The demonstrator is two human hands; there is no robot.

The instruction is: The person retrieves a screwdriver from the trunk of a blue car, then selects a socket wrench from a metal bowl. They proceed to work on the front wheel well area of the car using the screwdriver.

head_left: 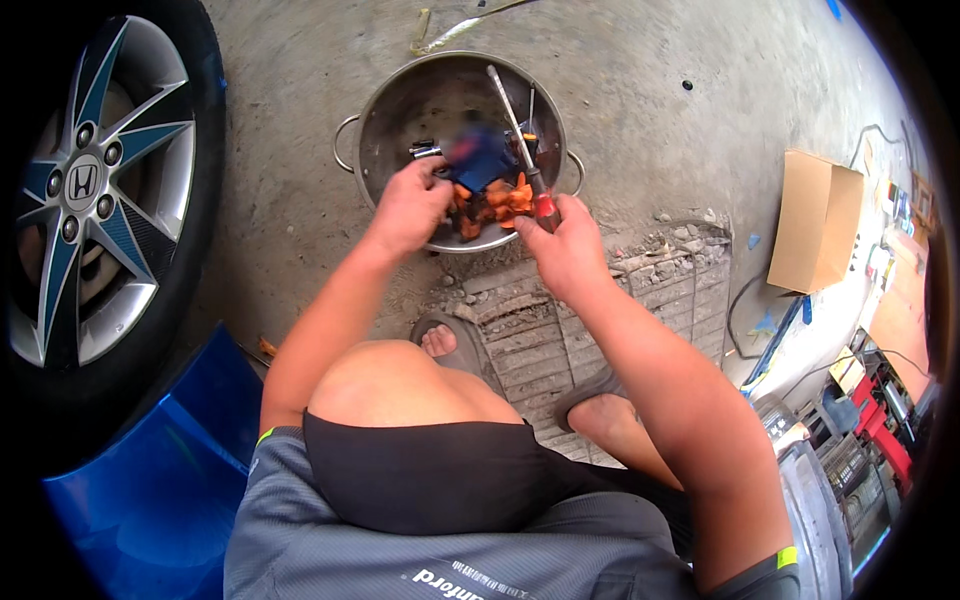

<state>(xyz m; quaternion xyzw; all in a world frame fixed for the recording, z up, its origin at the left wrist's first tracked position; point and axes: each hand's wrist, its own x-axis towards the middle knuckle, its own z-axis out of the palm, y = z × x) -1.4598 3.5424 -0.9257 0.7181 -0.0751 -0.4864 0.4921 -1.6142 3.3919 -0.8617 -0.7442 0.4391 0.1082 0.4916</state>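
Note:
A round metal pot (372, 125) with two loop handles stands on the floor in front of me. In it lie several orange pieces (497, 203), a dark blue item (488, 165) partly blurred, and a shiny metal piece (425, 148). My left hand (412, 208) reaches over the pot's near left rim, its fingers curled beside the blue item; what they hold, if anything, is hidden. At the near right rim my right hand (568, 245) is closed on the red-and-dark handle of a screwdriver (514, 122). Its long shaft slants across the pot toward the far side.
A car wheel (205, 190) stands at the left, above a blue panel (160, 470). Broken, grooved concrete (650, 310) lies between the pot and my feet. At the right are an open cardboard box (812, 220), cables and cluttered tools.

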